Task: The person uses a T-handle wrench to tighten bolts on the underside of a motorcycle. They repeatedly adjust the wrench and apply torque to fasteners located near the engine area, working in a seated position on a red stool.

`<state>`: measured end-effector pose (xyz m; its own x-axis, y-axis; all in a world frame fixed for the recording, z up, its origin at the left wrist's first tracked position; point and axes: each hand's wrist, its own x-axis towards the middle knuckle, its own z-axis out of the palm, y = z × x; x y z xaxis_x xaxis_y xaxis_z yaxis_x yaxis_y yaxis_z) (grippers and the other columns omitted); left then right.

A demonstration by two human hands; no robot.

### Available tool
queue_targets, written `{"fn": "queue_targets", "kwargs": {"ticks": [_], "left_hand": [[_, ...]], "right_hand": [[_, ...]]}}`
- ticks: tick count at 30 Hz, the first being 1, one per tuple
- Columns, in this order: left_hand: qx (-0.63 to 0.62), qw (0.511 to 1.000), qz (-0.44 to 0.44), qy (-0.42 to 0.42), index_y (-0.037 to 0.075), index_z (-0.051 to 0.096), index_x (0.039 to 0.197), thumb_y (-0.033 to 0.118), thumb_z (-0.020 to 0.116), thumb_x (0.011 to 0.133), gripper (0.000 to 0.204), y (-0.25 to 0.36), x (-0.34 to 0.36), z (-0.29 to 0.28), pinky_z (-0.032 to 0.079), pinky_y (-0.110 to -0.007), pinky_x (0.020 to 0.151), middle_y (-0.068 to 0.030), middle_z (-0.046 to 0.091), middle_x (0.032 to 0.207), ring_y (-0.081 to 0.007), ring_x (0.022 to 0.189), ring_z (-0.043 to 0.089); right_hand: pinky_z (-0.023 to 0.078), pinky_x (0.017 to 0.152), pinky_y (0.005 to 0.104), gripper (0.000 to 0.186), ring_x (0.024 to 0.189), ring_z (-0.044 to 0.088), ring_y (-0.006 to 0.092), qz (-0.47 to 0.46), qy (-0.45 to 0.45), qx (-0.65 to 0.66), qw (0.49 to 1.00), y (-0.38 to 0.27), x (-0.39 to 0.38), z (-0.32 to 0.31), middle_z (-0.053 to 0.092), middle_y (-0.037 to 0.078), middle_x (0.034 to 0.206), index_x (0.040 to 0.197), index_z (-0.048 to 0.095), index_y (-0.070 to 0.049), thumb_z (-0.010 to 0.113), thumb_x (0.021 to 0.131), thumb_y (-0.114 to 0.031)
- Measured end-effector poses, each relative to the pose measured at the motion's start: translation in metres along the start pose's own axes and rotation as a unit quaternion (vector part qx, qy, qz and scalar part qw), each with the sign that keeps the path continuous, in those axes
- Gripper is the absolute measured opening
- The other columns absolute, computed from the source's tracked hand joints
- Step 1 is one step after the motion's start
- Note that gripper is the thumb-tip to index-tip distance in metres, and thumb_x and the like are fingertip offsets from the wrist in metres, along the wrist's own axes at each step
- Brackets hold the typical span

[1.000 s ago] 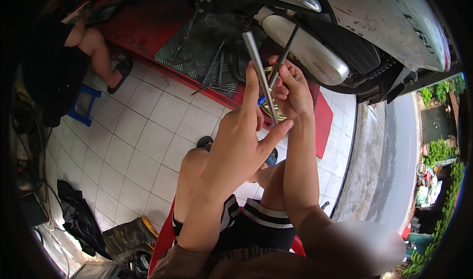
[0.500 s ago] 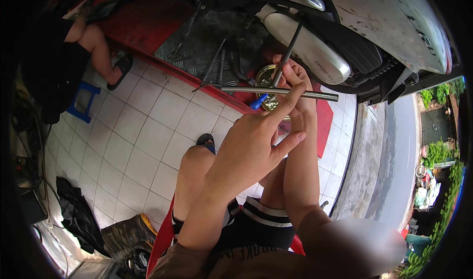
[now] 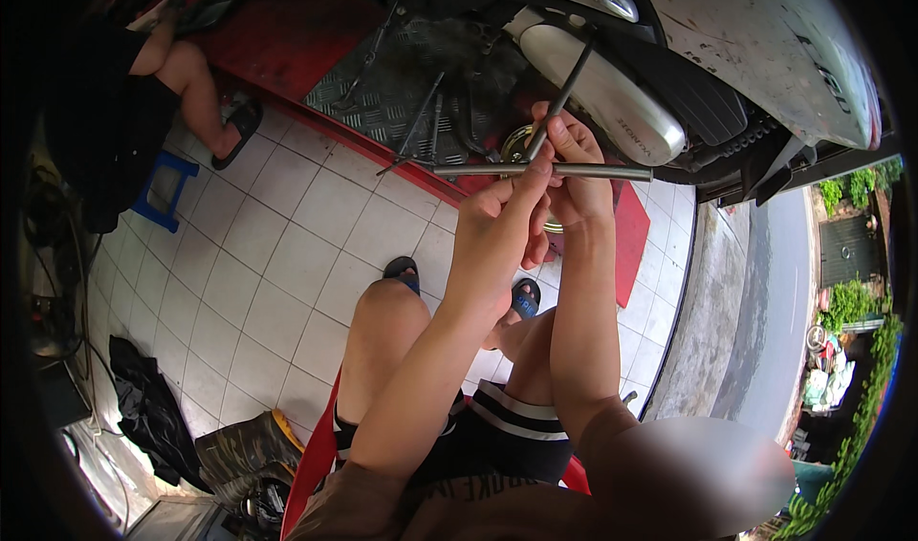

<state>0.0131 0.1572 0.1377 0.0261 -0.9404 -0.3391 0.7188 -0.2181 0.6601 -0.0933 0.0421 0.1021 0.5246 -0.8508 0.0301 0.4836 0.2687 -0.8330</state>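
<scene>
Both of my hands are on a metal T-handle wrench (image 3: 614, 172), raised in front of my knees. Its long crossbar lies nearly level, and its dark shaft slants up and away to the right. My right hand (image 3: 579, 170) is closed round the shaft just above the crossbar. At the middle of the bar, my left hand (image 3: 499, 218) is closed, with its thumb or a finger lying against the joint; the exact grip is partly hidden. Behind the hands, a round gold-coloured tin (image 3: 516, 140) is mostly covered.
A motorcycle with a silver side cover (image 3: 604, 92) stands on a red platform (image 3: 277, 111) with a metal tread plate. Dark tools (image 3: 421, 120) lie there. At left, another person sits by a blue stool (image 3: 164, 193). Black cloth (image 3: 148, 407) and camouflage boots (image 3: 244, 450) lie lower left.
My left hand has turned and closed in on the wrench's joint; its thumb stood apart before. A blue object by the tin is now hidden, and my right foot has come into view.
</scene>
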Motion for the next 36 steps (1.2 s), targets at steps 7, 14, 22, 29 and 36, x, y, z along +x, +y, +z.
{"fn": "queue_targets", "kwargs": {"ticks": [7,14,22,29,36], "left_hand": [[-0.051,0.992,0.113,-0.026,0.005,0.058,0.084,0.029,0.062,0.093,0.026,-0.017,0.021,-0.005,0.037,-0.023,0.050,-0.0016,0.053,0.067,-0.0085,0.056,0.050],[-0.077,0.988,0.133,0.011,0.002,0.063,0.094,0.017,0.058,0.090,0.016,-0.018,0.028,-0.003,0.042,-0.025,0.054,-0.0066,0.065,0.081,-0.0113,0.063,0.055],[-0.165,0.985,0.049,-0.009,0.001,0.060,0.093,0.010,0.055,0.087,0.012,-0.042,0.034,-0.020,0.036,-0.023,0.052,-0.0026,0.060,0.080,-0.0060,0.053,0.043],[-0.175,0.975,-0.084,0.105,0.007,0.051,0.094,0.007,0.052,0.084,0.010,-0.117,0.036,-0.037,0.036,-0.024,0.048,0.0024,0.046,0.072,-0.0067,0.049,0.035],[0.265,0.926,-0.261,0.067,0.009,0.056,0.090,0.050,0.058,0.089,0.041,-0.185,0.070,-0.059,0.046,-0.029,0.052,-0.0004,0.056,0.075,-0.0107,0.057,0.058]], "right_hand": [[0.028,0.042,0.0201,0.023,0.049,0.041,0.0047,0.011,0.009,-0.015,1.000,0.003,-0.002,-0.002,0.055,0.001,0.064,0.106,0.058,0.000,0.064,0.093,-0.018],[0.033,0.041,0.0181,0.020,0.050,0.044,0.0046,0.032,-0.004,-0.011,0.999,0.001,-0.001,0.005,0.055,0.001,0.066,0.104,0.058,-0.002,0.064,0.092,-0.018],[0.031,0.041,0.0189,0.011,0.045,0.044,0.0048,0.057,0.052,-0.081,0.994,0.016,-0.005,-0.008,0.055,0.000,0.061,0.085,0.060,-0.006,0.064,0.089,-0.015],[0.041,0.061,0.0227,0.011,0.067,0.052,0.0082,0.143,0.015,-0.200,0.969,0.042,-0.033,-0.036,0.060,0.002,0.078,0.088,0.061,-0.004,0.059,0.092,-0.013],[0.034,0.060,0.0225,0.014,0.068,0.044,0.0064,0.207,-0.040,-0.285,0.935,0.042,-0.051,-0.101,0.053,-0.001,0.074,0.096,0.064,-0.003,0.055,0.095,-0.014]]}}
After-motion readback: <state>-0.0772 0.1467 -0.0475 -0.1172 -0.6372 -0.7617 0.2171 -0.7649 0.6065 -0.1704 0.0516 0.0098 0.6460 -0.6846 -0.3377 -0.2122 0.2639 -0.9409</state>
